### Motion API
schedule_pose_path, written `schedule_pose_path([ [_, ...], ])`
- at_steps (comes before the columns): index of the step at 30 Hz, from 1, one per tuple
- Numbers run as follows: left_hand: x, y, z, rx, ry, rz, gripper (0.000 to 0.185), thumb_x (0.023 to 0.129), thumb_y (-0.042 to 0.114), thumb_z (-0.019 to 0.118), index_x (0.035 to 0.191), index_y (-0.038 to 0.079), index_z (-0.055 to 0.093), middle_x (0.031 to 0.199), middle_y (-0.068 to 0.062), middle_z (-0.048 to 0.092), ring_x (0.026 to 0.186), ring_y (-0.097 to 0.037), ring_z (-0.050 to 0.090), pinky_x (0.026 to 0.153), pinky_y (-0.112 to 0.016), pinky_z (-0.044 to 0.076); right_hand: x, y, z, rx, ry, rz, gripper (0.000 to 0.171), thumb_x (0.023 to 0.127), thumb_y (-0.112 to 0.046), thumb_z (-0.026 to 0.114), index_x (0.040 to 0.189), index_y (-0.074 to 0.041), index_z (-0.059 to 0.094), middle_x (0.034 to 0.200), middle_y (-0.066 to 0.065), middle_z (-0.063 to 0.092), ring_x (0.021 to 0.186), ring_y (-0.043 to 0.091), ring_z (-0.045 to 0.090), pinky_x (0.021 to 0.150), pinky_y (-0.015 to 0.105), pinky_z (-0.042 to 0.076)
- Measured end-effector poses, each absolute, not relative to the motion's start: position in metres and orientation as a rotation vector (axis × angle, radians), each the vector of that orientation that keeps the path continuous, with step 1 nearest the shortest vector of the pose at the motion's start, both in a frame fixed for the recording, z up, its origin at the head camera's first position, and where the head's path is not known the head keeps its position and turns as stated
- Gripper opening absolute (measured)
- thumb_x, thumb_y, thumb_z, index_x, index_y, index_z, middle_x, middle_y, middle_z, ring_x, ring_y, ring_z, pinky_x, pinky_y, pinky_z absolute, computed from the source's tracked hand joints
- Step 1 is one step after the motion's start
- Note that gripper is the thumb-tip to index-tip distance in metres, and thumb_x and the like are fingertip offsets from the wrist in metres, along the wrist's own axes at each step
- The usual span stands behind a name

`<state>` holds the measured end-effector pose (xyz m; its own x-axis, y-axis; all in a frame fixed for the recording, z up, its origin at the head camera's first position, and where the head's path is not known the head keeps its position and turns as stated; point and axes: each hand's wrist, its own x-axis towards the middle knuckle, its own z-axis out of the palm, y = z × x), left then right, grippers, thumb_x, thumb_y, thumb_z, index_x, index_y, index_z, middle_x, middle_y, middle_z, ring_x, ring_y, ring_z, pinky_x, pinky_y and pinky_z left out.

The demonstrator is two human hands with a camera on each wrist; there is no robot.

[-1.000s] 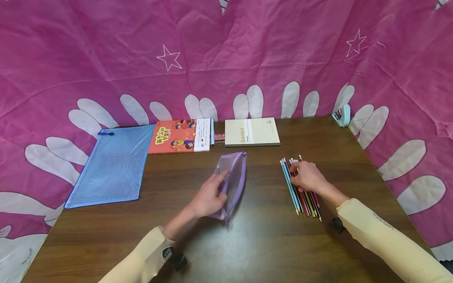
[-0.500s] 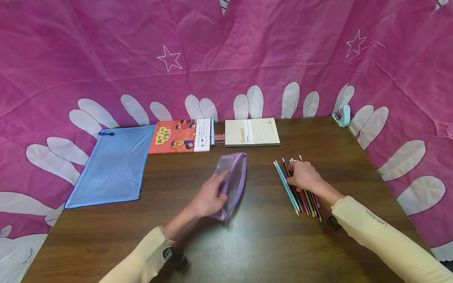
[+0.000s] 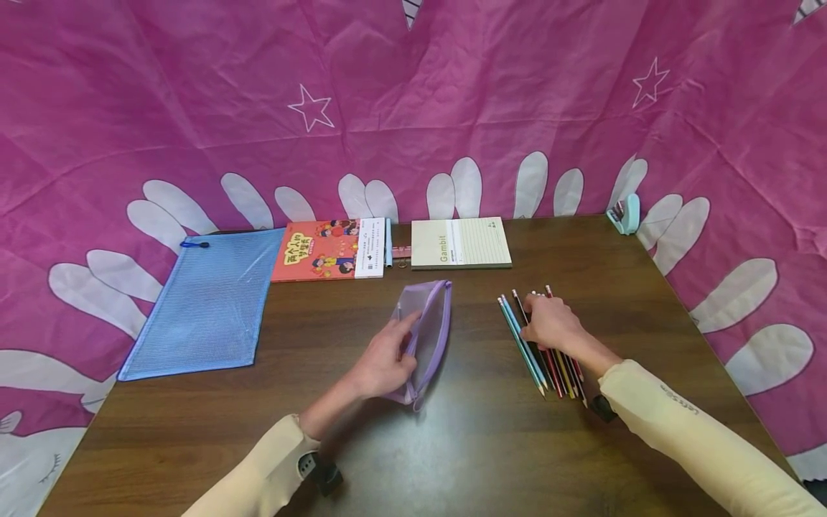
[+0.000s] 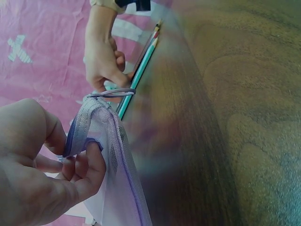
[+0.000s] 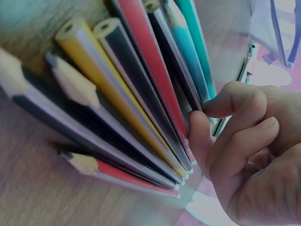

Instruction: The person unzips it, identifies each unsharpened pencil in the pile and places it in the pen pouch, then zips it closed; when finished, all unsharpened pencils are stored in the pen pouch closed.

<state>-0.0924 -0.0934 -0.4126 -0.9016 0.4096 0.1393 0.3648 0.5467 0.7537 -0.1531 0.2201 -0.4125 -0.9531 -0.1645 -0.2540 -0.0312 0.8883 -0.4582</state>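
My left hand (image 3: pixel 385 361) grips one side of a purple mesh zip pouch (image 3: pixel 442 332) at the table's middle. The pouch's mouth gapes toward the right. In the left wrist view, thumb and fingers pinch its fabric edge. My right hand (image 3: pixel 553 323) is over a fanned row of pencils, covering part of them. Its thumb and forefinger pinch a black pencil (image 5: pixel 175 61) in the right wrist view. Turquoise and blue pencils (image 3: pixel 523 346) lie just left of it. Red, yellow and black striped pencils (image 5: pixel 120 84) lie on the other side, points toward me.
A blue mesh zip folder (image 3: pixel 200 309) lies at the left. Along the back are an orange book (image 3: pixel 316 248), a light blue pen (image 3: pixel 388 244), a pink item (image 3: pixel 401 252) and a notebook (image 3: pixel 460 243). A mint-coloured dispenser-like object (image 3: pixel 625 213) stands at the far right corner.
My right hand has shifted slightly left over the pencils. The turquoise and blue pencils have slid left, away from the others, and a dark pencil has moved left too. My left hand stays put.
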Motion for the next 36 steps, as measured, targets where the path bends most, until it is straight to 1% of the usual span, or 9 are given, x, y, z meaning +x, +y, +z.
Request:
schedule_pose_path([
  [6,-0.091,-0.094,-0.412,0.667,2.713,1.302,0.074,0.075,-0.01,0.06,0.146,-0.005,0.043,0.098,-0.011,0.056,0.082,-0.019,0.055,0.07,-0.034,0.052,-0.15,0.223,-0.408,-0.178,2.743,-0.766,0.042,0.085,-0.009,0.072,0.118,0.006,0.052,0.082,0.015,0.059,0.052,0.018,0.059,0.049,0.033,0.051],
  [9,-0.091,-0.094,-0.411,0.661,2.71,1.302,0.074,0.075,-0.01,0.06,0.147,-0.005,0.043,0.099,-0.011,0.056,0.082,-0.019,0.055,0.07,-0.033,0.052,-0.149,0.225,-0.406,-0.192,2.752,-0.803,0.041,0.084,-0.01,0.071,0.117,0.003,0.051,0.078,0.014,0.059,0.05,0.018,0.059,0.048,0.033,0.051],
  [17,-0.092,-0.093,-0.411,0.633,2.692,1.327,0.074,0.076,-0.011,0.059,0.148,-0.004,0.042,0.101,-0.012,0.055,0.085,-0.02,0.056,0.071,-0.034,0.054,-0.146,0.226,-0.401,-0.136,2.714,-0.997,0.043,0.082,-0.013,0.069,0.118,-0.004,0.047,0.075,0.012,0.058,0.05,0.019,0.057,0.048,0.034,0.05],
  [21,-0.092,-0.092,-0.41,0.632,2.702,1.325,0.074,0.075,-0.012,0.059,0.148,-0.004,0.042,0.1,-0.011,0.055,0.086,-0.02,0.056,0.072,-0.034,0.053,-0.142,0.218,-0.398,-0.092,2.595,-1.231,0.044,0.083,-0.009,0.065,0.122,-0.005,0.045,0.073,0.013,0.059,0.049,0.018,0.051,0.045,0.031,0.044],
  [24,-0.092,-0.092,-0.41,0.637,2.713,1.317,0.074,0.075,-0.012,0.059,0.147,-0.004,0.043,0.099,-0.01,0.055,0.085,-0.02,0.056,0.071,-0.034,0.053,-0.139,0.208,-0.397,-0.075,2.464,-1.434,0.045,0.083,-0.004,0.062,0.124,-0.006,0.043,0.073,0.018,0.059,0.047,0.017,0.046,0.043,0.027,0.037],
  [27,-0.092,-0.092,-0.409,0.645,2.719,1.314,0.074,0.076,-0.011,0.059,0.147,-0.004,0.043,0.098,-0.01,0.055,0.084,-0.02,0.055,0.07,-0.034,0.053,-0.138,0.196,-0.396,-0.062,2.354,-1.604,0.045,0.084,-0.002,0.061,0.125,-0.006,0.042,0.077,0.022,0.062,0.044,0.015,0.043,0.041,0.025,0.034],
  [29,-0.092,-0.092,-0.409,0.649,2.717,1.319,0.074,0.076,-0.011,0.059,0.147,-0.005,0.042,0.098,-0.01,0.055,0.084,-0.02,0.055,0.07,-0.034,0.053,-0.137,0.186,-0.395,-0.042,2.291,-1.714,0.045,0.084,-0.002,0.061,0.124,-0.007,0.042,0.078,0.021,0.063,0.043,0.014,0.043,0.04,0.023,0.033],
  [33,-0.093,-0.091,-0.409,0.655,2.721,1.317,0.073,0.076,-0.011,0.059,0.147,-0.005,0.043,0.098,-0.011,0.055,0.084,-0.02,0.055,0.07,-0.034,0.052,-0.138,0.167,-0.397,-0.004,2.18,-1.91,0.044,0.085,0.001,0.061,0.123,-0.006,0.04,0.073,0.012,0.065,0.042,0.011,0.042,0.04,0.021,0.03],
  [36,-0.093,-0.091,-0.409,0.663,2.731,1.311,0.073,0.076,-0.01,0.059,0.147,-0.005,0.043,0.099,-0.01,0.055,0.085,-0.019,0.055,0.071,-0.034,0.051,-0.136,0.154,-0.398,0.011,2.126,-2.007,0.042,0.086,0.003,0.06,0.122,-0.005,0.039,0.07,0.009,0.064,0.041,0.01,0.041,0.04,0.021,0.028],
])
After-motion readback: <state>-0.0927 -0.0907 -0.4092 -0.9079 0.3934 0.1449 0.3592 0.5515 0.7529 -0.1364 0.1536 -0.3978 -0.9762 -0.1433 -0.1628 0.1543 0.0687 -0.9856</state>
